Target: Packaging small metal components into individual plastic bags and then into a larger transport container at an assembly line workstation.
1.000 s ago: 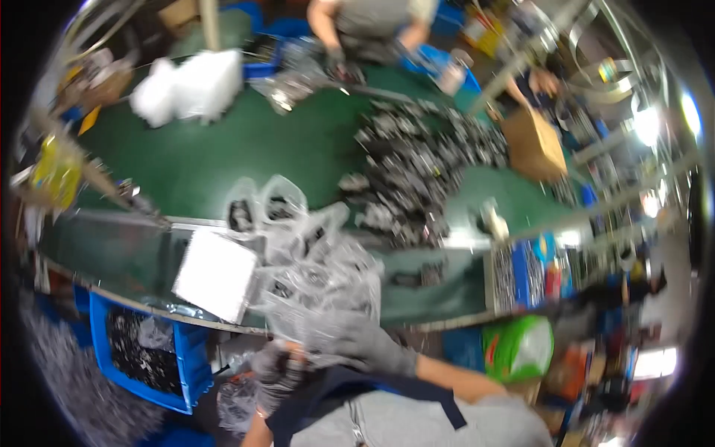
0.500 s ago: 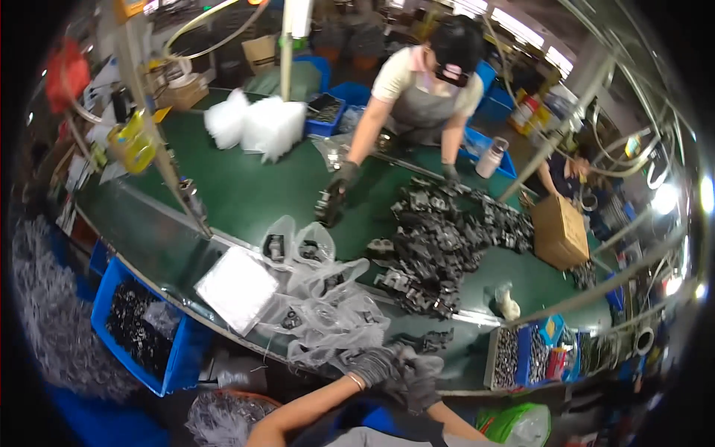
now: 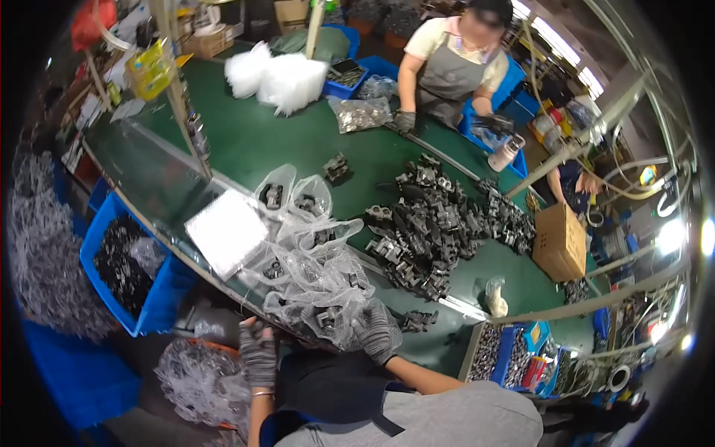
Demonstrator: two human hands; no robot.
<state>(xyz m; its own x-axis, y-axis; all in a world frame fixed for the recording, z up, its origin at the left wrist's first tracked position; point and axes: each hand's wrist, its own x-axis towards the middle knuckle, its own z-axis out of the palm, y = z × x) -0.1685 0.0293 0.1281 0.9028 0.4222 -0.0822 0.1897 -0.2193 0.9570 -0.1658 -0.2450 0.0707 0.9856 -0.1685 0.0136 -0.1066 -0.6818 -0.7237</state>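
My left hand (image 3: 258,354), in a grey striped knit glove, is off the table's near edge beside a heap of clear plastic bags (image 3: 205,380). Its fingers are loosely bent and apart, and nothing shows in them. At the near end of the bagged parts, my right hand (image 3: 377,335), gloved alike, is closed on a clear plastic bag (image 3: 342,334); its fingertips are partly hidden. Several bagged dark metal parts (image 3: 316,257) spread from there across the green table. To their right lies a large pile of loose dark metal parts (image 3: 428,223).
A white square pad (image 3: 227,235) lies left of the bags. Below it stands a blue bin (image 3: 123,264) of small black pieces. Across the table a co-worker (image 3: 458,63) stands by a pink bottle (image 3: 506,153). A cardboard box (image 3: 560,242) and small-parts trays (image 3: 514,354) stand right.
My hands have separated: the left went left off the table edge, the right moved onto the bags. The co-worker has drawn back, leaving a metal part on the table. The view has shifted.
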